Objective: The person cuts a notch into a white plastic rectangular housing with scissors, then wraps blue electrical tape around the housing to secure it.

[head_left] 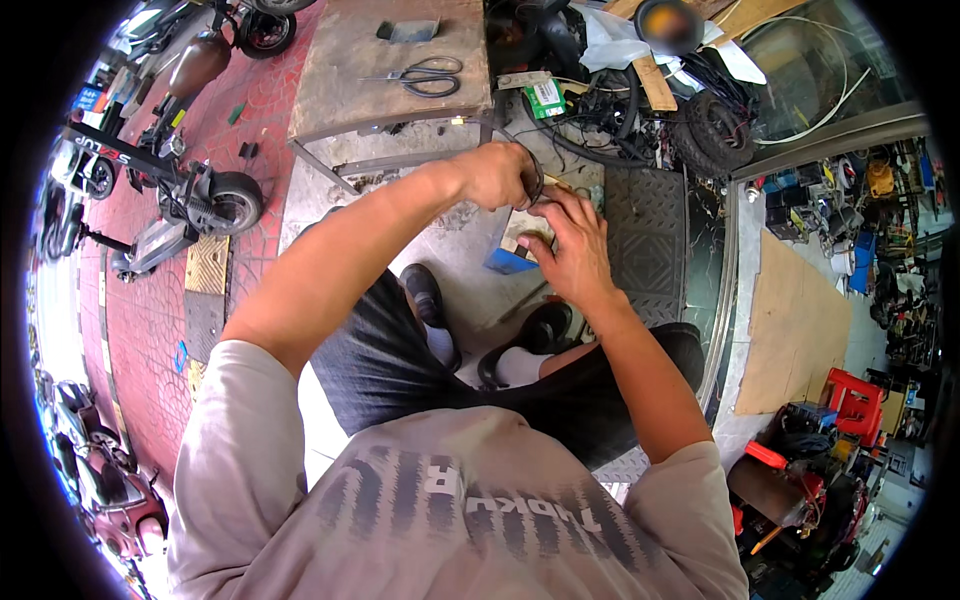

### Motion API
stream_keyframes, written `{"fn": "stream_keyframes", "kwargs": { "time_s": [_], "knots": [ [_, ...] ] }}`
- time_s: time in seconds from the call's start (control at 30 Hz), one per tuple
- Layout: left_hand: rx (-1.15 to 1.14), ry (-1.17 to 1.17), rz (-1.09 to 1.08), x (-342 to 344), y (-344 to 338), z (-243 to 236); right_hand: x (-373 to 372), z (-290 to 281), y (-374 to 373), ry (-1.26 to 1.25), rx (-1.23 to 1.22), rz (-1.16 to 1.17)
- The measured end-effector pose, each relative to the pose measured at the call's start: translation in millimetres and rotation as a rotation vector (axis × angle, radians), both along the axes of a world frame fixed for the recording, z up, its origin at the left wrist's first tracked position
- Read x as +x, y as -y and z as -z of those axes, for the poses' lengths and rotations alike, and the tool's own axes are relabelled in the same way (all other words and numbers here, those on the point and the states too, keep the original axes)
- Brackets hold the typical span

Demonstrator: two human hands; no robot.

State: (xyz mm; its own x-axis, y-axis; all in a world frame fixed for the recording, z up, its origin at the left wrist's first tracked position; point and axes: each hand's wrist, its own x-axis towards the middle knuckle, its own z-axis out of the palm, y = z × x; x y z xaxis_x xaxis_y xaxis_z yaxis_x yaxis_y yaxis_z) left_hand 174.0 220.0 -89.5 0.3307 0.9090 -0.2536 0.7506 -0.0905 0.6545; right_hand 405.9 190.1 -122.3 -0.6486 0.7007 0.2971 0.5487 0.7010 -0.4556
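Observation:
My left hand [497,174] is stretched out in front of me above my knees, closed around a thin dark loop [537,178] that looks like a cable or rubber ring. My right hand [572,243] meets it from the right, its fingertips pinching the same loop just below the left hand. Under both hands, a small beige and blue box [512,250] lies on the concrete floor. My dark shoes [428,293] are planted below it. What the loop is attached to is hidden by my fingers.
A low wooden table [350,70] with scissors [430,76] stands ahead. A green box [545,98], tangled cables and a tyre [716,130] lie to its right. There is a chequered metal ramp [648,235], an electric scooter [190,205] on the left, a cardboard sheet [795,330] and a red stool [855,395].

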Motion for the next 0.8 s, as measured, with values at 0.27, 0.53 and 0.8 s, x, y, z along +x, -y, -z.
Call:
{"fn": "stream_keyframes", "kwargs": {
  "time_s": [0.27,0.53,0.8],
  "knots": [
    [0.053,-0.052,0.036,-2.2,4.6,8.2,-2.1,-1.0,4.6,-0.001,0.006,-0.016],
    [-0.238,0.197,-0.117,-10.5,6.9,-4.4,0.7,-3.2,2.3,0.023,0.028,-0.019],
    [-0.074,0.175,-0.254,-0.5,18.2,0.6,-1.4,-4.5,3.6,0.03,0.04,-0.037]
  ]
}}
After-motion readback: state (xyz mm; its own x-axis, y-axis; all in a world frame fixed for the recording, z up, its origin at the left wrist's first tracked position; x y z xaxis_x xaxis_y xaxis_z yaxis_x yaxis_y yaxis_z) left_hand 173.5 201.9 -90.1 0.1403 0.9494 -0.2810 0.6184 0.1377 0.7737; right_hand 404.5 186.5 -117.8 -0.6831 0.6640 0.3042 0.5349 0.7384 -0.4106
